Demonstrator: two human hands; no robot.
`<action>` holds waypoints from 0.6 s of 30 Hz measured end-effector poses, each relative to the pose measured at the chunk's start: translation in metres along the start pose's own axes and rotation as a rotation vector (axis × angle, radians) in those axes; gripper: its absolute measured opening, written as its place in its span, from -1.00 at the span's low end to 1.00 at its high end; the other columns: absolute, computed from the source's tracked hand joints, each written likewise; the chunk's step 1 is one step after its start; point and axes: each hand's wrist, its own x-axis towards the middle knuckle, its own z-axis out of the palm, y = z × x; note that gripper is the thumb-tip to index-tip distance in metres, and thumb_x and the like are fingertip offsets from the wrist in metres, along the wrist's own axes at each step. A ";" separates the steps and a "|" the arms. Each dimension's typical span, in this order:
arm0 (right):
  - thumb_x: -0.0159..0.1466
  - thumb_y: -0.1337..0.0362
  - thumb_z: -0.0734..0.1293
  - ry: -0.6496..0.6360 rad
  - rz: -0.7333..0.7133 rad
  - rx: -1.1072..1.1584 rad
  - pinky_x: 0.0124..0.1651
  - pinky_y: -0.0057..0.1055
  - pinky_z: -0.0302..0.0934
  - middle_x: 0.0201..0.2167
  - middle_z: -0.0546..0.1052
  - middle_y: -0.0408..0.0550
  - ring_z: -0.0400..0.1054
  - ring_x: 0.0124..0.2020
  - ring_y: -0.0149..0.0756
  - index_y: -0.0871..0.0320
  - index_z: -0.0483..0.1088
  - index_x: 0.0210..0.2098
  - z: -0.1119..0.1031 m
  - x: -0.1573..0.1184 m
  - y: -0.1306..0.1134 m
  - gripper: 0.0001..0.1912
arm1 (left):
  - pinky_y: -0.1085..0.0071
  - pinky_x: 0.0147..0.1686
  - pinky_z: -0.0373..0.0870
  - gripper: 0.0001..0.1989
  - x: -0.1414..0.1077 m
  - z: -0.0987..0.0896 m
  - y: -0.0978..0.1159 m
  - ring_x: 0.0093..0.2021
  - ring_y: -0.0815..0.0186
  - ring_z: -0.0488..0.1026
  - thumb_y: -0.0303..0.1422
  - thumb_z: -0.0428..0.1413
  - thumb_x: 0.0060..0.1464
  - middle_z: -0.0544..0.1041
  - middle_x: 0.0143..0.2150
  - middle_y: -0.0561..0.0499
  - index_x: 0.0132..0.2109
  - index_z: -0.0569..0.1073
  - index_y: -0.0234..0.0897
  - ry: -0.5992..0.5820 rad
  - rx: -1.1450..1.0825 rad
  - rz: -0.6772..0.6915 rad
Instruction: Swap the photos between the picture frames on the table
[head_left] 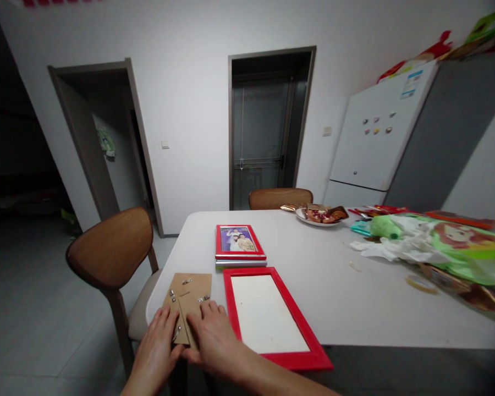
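Note:
A brown backing board (196,283) with metal clips and a folded stand lies at the table's near left corner. My left hand (157,338) rests on its left edge, thumb at the bottom. My right hand (214,333) lies over its lower right part, fingers on the board. Both hands touch the board near its bottom edge. Just right of it lies a large red frame (289,308) around a white panel. Behind that, a smaller red frame with a photo (237,240) sits on top of another frame.
A plate of food (319,218) stands at the table's far side. Bags and crumpled wrappings (429,242) cover the right part, with a tape roll (421,285) nearby. One wooden chair (113,247) is at the left, another (280,198) behind the table.

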 end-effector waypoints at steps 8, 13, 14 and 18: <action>-0.08 0.36 0.26 0.136 -0.027 0.250 -0.09 -0.30 0.08 -0.16 0.28 -0.01 0.14 -0.13 -0.23 0.11 0.29 -0.14 -0.040 -0.017 0.026 -0.55 | 0.20 0.12 0.01 -0.43 -0.003 -0.029 0.033 0.19 0.17 0.00 -0.40 0.07 -0.16 0.12 0.18 -0.19 0.07 0.21 -0.34 0.065 -0.225 0.143; -0.06 0.42 0.20 0.136 0.052 0.271 0.03 -0.28 0.03 -0.09 0.29 0.01 0.13 -0.03 -0.25 0.13 0.32 -0.16 -0.075 -0.058 0.067 -0.57 | 0.19 0.12 0.01 -0.50 -0.004 -0.034 0.085 0.18 0.18 0.02 -0.44 0.08 -0.14 0.14 0.17 -0.22 0.03 0.26 -0.37 0.034 -0.351 0.299; -0.06 0.42 0.19 0.122 0.072 0.256 0.04 -0.26 0.02 -0.07 0.29 0.02 0.13 -0.02 -0.23 0.14 0.32 -0.15 -0.079 -0.067 0.076 -0.56 | 0.19 0.12 0.01 -0.51 -0.005 -0.031 0.096 0.18 0.17 0.03 -0.44 0.08 -0.14 0.15 0.17 -0.22 0.02 0.27 -0.37 0.009 -0.380 0.326; -0.06 0.39 0.19 0.056 0.134 0.168 0.05 -0.21 0.01 -0.05 0.30 0.06 0.14 -0.01 -0.18 0.15 0.34 -0.15 -0.089 -0.095 0.104 -0.56 | 0.21 0.11 0.04 -0.54 -0.005 -0.018 0.129 0.16 0.12 0.06 -0.41 0.12 -0.17 0.17 0.15 -0.22 -0.03 0.32 -0.36 -0.069 -0.432 0.389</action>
